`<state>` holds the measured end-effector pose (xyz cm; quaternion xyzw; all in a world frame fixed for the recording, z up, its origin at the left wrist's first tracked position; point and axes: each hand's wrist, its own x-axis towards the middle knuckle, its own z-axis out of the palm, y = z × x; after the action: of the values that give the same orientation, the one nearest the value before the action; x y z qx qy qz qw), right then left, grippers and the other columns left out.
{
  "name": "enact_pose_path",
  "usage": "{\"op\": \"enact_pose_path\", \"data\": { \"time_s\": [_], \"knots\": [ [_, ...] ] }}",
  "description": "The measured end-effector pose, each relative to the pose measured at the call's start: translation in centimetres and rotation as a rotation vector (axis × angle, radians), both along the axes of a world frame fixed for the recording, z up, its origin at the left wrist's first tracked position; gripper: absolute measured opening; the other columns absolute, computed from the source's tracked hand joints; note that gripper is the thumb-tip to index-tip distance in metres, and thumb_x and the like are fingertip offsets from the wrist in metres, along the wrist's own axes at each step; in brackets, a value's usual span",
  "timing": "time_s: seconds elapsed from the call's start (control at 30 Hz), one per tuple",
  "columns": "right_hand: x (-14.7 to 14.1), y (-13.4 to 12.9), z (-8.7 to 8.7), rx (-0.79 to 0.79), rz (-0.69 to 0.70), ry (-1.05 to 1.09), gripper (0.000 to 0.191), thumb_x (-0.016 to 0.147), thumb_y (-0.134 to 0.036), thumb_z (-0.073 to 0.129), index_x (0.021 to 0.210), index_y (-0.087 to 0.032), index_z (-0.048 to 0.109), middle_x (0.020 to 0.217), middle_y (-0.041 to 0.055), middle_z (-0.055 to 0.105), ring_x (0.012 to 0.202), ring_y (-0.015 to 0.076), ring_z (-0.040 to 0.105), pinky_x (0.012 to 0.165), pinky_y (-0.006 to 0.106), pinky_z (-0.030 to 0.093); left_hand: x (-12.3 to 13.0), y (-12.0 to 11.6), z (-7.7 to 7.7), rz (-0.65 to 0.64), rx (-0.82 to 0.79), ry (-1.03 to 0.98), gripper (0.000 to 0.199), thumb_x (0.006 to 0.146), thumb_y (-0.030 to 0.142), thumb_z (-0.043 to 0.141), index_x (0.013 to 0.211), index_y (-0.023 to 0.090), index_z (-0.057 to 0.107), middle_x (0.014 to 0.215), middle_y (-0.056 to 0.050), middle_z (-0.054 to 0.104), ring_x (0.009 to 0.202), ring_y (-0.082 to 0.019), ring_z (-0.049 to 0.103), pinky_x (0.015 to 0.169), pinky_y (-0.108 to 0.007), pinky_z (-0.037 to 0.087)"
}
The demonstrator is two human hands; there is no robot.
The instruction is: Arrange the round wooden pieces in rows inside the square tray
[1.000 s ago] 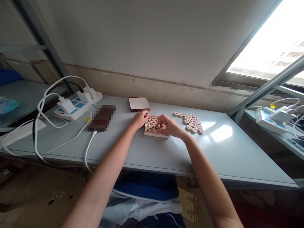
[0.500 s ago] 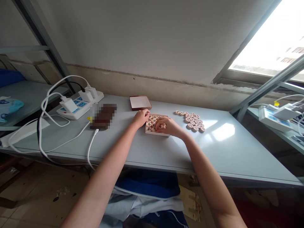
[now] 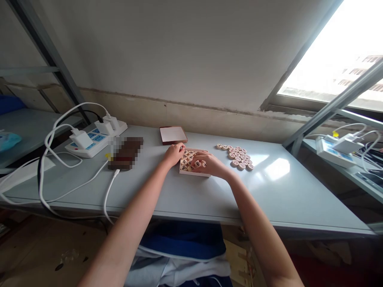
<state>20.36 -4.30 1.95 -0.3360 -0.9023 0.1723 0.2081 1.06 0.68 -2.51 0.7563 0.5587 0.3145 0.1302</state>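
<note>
A shallow open box (image 3: 195, 173) on the table holds several round wooden Chinese chess pieces (image 3: 184, 162) with dark characters, laid in rows. My left hand (image 3: 174, 154) is closed at the box's far left corner, fingers gripping its rim. Over the right part of the box, my right hand (image 3: 211, 164) bends down with its fingertips on a piece near the middle; the fingers partly hide what they pinch. Several more pieces with red characters (image 3: 238, 156) lie in a cluster on the table, to the right of the box.
Behind the box lies its lid (image 3: 172, 134), inner side up. A power strip (image 3: 92, 141) with white chargers and looping cables (image 3: 48, 159) stands at the left, near a dark blurred object (image 3: 127, 153). The table's front edge (image 3: 185, 215) runs below my forearms. Bed-frame bars rise at both sides.
The whole view has shifted slightly. My right hand has changed its pose a little over the box, and more of the pieces beneath it show. My left hand stays at the box's corner.
</note>
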Motion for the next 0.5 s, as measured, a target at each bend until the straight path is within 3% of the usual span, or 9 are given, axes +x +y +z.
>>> {"op": "enact_pose_path", "data": {
  "time_s": [0.17, 0.33, 0.5],
  "knots": [
    [0.20, 0.02, -0.16, 0.016, 0.003, 0.000, 0.017, 0.076, -0.025, 0.067, 0.092, -0.028, 0.070, 0.101, 0.0023, 0.065, 0.108, 0.0221, 0.053, 0.093, 0.035, 0.040, 0.02, -0.47, 0.49, -0.014, -0.015, -0.008, 0.020, 0.085, 0.017, 0.046, 0.090, 0.017, 0.065, 0.069, -0.003, 0.066, 0.062, -0.016, 0.056, 0.059, -0.023, 0.038],
    [0.42, 0.23, -0.36, 0.021, 0.011, -0.056, 0.018, 0.077, -0.023, 0.065, 0.091, -0.032, 0.072, 0.098, 0.0012, 0.064, 0.103, 0.0206, 0.053, 0.089, 0.033, 0.042, 0.05, -0.57, 0.62, -0.005, -0.023, 0.006, 0.021, 0.085, 0.017, 0.046, 0.092, 0.017, 0.065, 0.069, -0.003, 0.066, 0.062, -0.016, 0.056, 0.060, -0.023, 0.037],
    [0.31, -0.07, 0.02, 0.073, -0.051, -0.074, 0.025, 0.074, -0.021, 0.068, 0.099, -0.026, 0.068, 0.100, 0.0041, 0.064, 0.101, 0.0217, 0.054, 0.085, 0.033, 0.042, 0.10, -0.33, 0.35, 0.013, -0.016, 0.009, 0.022, 0.086, 0.020, 0.045, 0.093, 0.017, 0.066, 0.075, -0.004, 0.068, 0.066, -0.017, 0.058, 0.060, -0.023, 0.037]
  ]
}}
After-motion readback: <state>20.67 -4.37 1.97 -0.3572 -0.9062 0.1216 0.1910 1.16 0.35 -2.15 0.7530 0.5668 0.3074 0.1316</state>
